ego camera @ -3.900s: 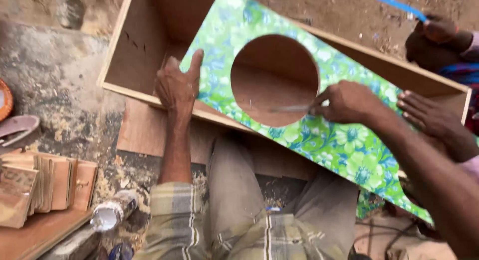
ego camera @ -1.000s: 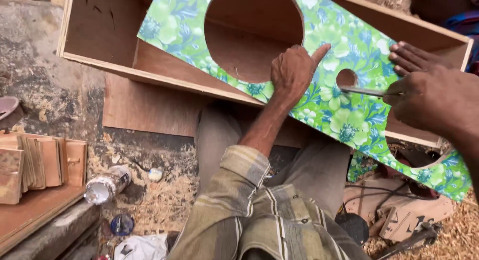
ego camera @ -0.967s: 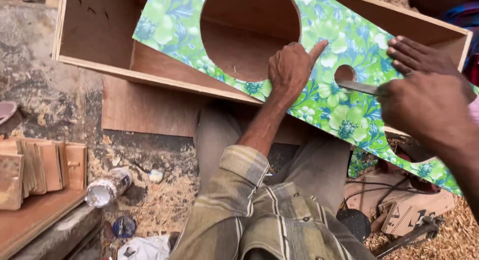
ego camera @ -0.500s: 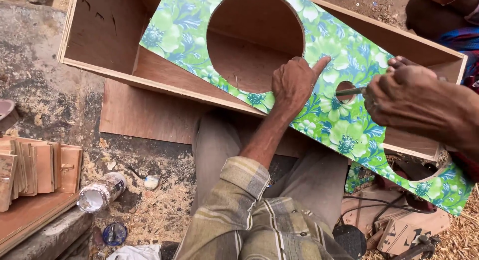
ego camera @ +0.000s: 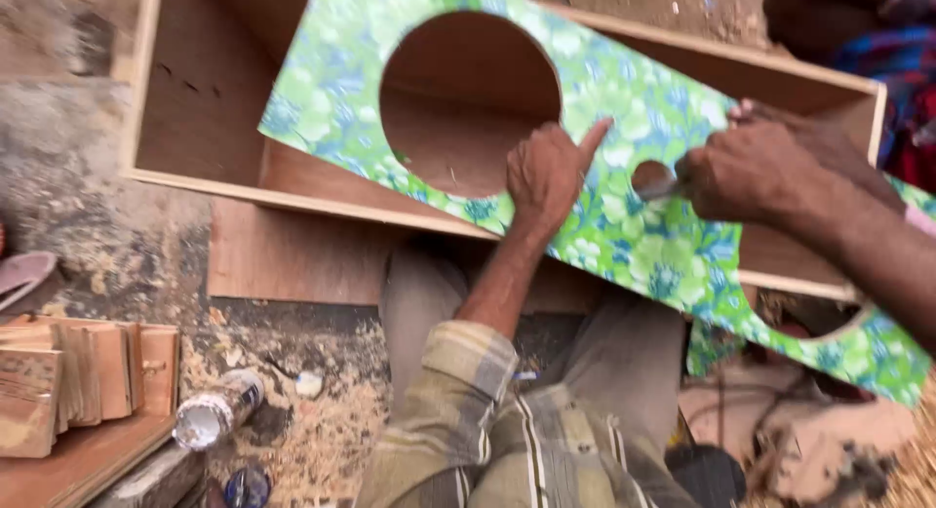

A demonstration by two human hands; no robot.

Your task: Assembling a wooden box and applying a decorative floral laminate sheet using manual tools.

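Note:
A green and blue floral-patterned panel (ego camera: 624, 128) lies tilted across an open wooden box (ego camera: 195, 108). It has a large round hole (ego camera: 468, 98) and a small round hole (ego camera: 651, 176). My left hand (ego camera: 546, 172) presses flat on the panel between the two holes, index finger stretched out. My right hand (ego camera: 751, 172) grips a thin metal blade (ego camera: 661, 188) whose tip sits in the small hole. Another person's fingers (ego camera: 780, 113) show just behind my right hand.
Another person (ego camera: 858, 30) sits at the top right beyond the box. A stack of small wooden pieces (ego camera: 78, 381) and a plastic bottle (ego camera: 216, 410) lie at the lower left on sawdust-strewn ground. A plywood sheet (ego camera: 292, 254) lies under the box. My knees are below the panel.
My right hand left the large hole's edge and now works the blade at the small hole. My left hand moved from the box's edge onto the panel between the holes.

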